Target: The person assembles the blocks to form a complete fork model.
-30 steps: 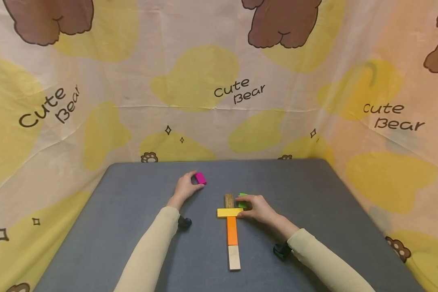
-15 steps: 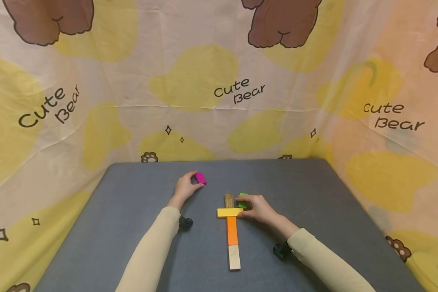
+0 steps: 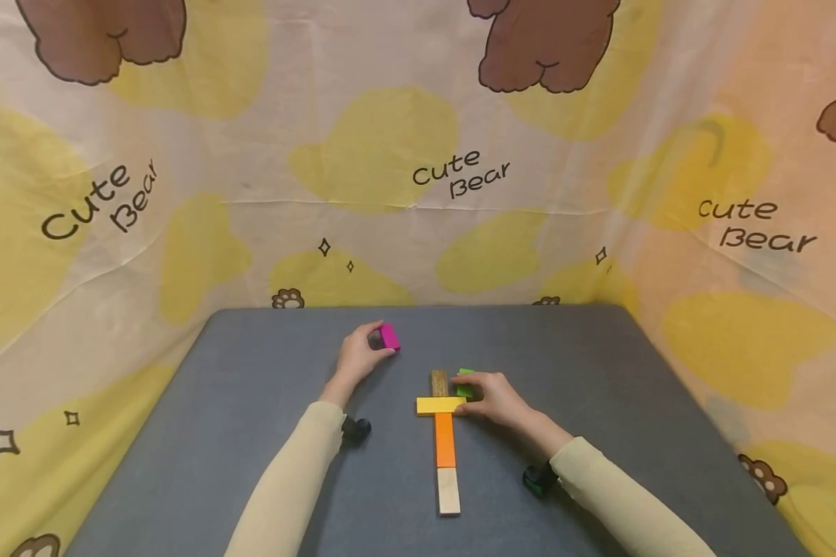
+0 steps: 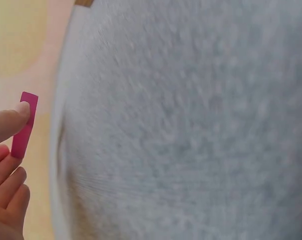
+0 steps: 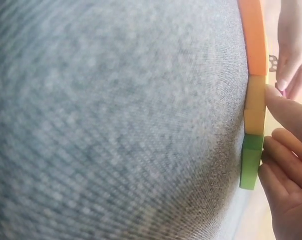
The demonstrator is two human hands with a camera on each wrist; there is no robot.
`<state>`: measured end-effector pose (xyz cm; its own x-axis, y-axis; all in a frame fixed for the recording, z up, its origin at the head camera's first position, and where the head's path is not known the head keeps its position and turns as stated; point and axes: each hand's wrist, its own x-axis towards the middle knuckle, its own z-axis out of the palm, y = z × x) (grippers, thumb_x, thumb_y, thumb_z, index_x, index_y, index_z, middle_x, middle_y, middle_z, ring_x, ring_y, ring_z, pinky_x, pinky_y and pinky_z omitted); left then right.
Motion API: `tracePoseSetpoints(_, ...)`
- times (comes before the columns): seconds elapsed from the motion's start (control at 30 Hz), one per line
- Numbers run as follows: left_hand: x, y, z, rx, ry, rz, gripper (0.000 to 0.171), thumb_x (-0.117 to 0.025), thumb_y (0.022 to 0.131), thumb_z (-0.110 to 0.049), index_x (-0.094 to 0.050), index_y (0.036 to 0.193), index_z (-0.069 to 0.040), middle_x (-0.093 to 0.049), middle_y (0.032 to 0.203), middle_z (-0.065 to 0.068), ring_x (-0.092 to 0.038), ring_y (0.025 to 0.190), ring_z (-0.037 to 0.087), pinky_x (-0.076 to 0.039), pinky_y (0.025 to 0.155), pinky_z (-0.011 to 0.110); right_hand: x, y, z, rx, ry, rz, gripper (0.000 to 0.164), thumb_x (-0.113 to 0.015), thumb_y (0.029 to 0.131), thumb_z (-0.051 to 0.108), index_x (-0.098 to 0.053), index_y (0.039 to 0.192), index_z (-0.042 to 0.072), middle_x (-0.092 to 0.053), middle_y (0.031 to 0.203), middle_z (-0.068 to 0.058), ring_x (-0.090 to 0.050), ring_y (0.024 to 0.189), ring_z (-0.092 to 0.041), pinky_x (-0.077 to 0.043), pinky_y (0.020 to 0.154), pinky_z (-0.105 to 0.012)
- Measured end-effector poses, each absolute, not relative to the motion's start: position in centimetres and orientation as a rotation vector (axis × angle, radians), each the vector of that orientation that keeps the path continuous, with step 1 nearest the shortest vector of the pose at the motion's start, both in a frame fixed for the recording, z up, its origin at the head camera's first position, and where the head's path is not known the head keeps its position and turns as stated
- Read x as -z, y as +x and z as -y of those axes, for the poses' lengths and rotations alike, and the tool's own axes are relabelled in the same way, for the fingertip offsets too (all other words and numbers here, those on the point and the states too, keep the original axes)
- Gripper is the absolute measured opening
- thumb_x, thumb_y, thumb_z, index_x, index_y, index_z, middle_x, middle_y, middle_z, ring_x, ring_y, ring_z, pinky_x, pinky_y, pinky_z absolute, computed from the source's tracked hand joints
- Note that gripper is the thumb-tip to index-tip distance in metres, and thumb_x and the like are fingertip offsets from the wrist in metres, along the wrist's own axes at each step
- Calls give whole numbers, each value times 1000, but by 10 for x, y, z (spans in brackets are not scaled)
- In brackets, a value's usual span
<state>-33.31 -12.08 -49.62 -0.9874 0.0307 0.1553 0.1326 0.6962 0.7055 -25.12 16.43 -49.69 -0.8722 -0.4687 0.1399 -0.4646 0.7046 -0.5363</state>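
My left hand pinches a magenta block between thumb and fingers near the table's far edge. In the left wrist view that magenta block appears narrow, with the thumb across its upper part. My right hand is at the right end of a yellow block, its thumb touching that block. Its other fingers lie against a green block in the right wrist view; in the head view they partly cover the green block. Whether they squeeze it is hard to see.
A brown wooden block lies beyond the yellow one. On the near side an orange block and a pale wooden block continue the line. The grey table meets a bear-print cloth behind.
My left hand has shifted slightly right and away with the magenta block, which now shows tilted more upright. The right hand and the other blocks stay put; the head view shifts a little.
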Motion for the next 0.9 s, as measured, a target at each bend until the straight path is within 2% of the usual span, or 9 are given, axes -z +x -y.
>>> tracePoseSetpoints(0.4,478,-311,111,1148,-255,2760,65,-80,77,-24,-55,137,-17,-58,139,12,-52,131,35,-42,108,51,496,-250,-164,904,-758,-2883,54,-80,78,30,-64,126,12,-67,127,-7,-64,116,-25,-51,99,-44)
tracePoseSetpoints(0.9,481,-290,105,1144,-297,2765,65,-81,77,-25,-56,136,-18,-59,138,10,-54,130,33,-43,107,51,495,-250,-163,906,-735,-2874,55,-80,77,31,-65,126,13,-66,129,-8,-63,118,-26,-50,101,-46)
